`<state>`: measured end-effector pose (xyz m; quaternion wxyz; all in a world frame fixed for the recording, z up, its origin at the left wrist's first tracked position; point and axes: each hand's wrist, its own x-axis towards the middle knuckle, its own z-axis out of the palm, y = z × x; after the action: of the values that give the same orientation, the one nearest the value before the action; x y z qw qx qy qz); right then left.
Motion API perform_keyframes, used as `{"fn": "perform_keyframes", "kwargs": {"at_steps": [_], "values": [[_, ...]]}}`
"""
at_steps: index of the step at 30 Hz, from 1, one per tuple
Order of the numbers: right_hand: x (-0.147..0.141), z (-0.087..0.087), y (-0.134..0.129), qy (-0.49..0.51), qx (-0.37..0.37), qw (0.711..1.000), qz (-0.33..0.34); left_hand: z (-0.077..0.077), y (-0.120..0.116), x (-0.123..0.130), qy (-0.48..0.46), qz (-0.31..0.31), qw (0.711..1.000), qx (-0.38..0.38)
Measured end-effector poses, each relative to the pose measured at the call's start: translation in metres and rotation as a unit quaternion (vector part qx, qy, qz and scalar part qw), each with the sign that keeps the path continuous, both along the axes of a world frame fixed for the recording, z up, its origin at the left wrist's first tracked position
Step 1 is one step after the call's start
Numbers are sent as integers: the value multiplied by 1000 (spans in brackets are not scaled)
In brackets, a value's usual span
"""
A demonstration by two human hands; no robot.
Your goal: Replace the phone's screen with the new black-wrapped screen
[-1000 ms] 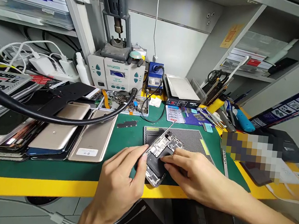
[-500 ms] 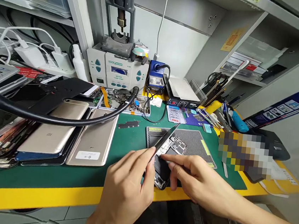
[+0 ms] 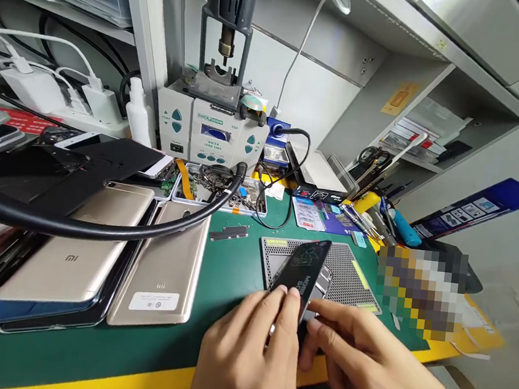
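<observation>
My left hand [image 3: 255,349] grips a dark phone screen panel [image 3: 310,265], fingertips flat on its glossy face and the thumb hidden. The panel stands tilted over an opened phone body [image 3: 324,280], covering most of it; a bit of the inner board shows past its right edge. My right hand [image 3: 359,347] is closed at the phone's right side, with index finger and thumb tips together by the panel's lower edge. What lies between those tips is hidden. Beneath is a grey perforated mat [image 3: 349,266]. A thin dark metal bracket [image 3: 229,233] lies left of the mat.
Gold phones [image 3: 163,265] lie stacked on the left, with a thick black hose [image 3: 144,235] arching over them. Behind stand a hot-air station [image 3: 213,131] and a tray of parts [image 3: 218,190]. Screwdrivers [image 3: 363,221] and a blurred patch [image 3: 420,292] are on the right.
My left hand has swung the screen panel from nearly edge-on to face-up, lower over the phone body. More of the board is covered. The camera view has shifted, and both hands appear lower.
</observation>
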<state>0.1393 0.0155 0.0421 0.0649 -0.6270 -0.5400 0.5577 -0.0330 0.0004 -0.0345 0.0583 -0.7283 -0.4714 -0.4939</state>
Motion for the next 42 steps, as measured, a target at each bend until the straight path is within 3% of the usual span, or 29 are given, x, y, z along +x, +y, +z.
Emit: {"fn": "perform_keyframes", "kwargs": {"at_steps": [4,10,18,25,33,42], "values": [[-1,0,5,17,-3,1000,-26,-8,-1,0,37,24,999,2],[-12,0,11,45,-17,998,-44,-16,-1,7,11,66,997,28],[-5,-11,17,91,-35,993,-59,-21,3,41,-173,172,969,34],[-12,-9,18,92,-20,991,-94,-17,-4,5,-12,52,999,6],[-15,-5,12,60,5,995,-85,-5,-4,-4,-54,-20,998,-27],[-9,-10,17,157,2,977,-146,4,-6,-5,-90,-50,993,-65]]}}
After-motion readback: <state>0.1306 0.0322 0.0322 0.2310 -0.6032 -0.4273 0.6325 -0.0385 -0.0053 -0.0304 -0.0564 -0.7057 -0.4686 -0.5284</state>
